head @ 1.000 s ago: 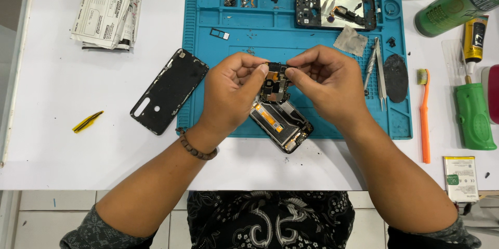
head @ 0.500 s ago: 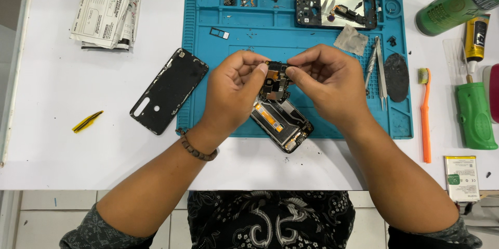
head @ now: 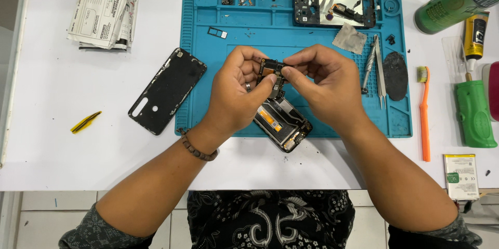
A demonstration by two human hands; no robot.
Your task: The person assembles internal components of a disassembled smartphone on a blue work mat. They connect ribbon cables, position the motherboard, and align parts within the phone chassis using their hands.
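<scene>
A white worktable (head: 62, 140) filled the view, and on it lay a blue repair mat (head: 208, 72) whose raised edge and top pockets seemingly kept loose parts from rolling off; a black phone back cover (head: 167, 91) straddled the mat's left edge, set aside face down; an opened phone frame (head: 283, 121) lay on the mat just beneath the hands, a second frame (head: 332, 9) rested along the top; tweezers (head: 375, 64) sat to the right, within easy reach. The left hand (head: 235, 93) and right hand (head: 326, 85) met above the mat; each had fingers curled and pressed together, pinching the small circuit board (head: 271, 68) between thumb and forefinger, held up off the mat, probably for a closer look.
</scene>
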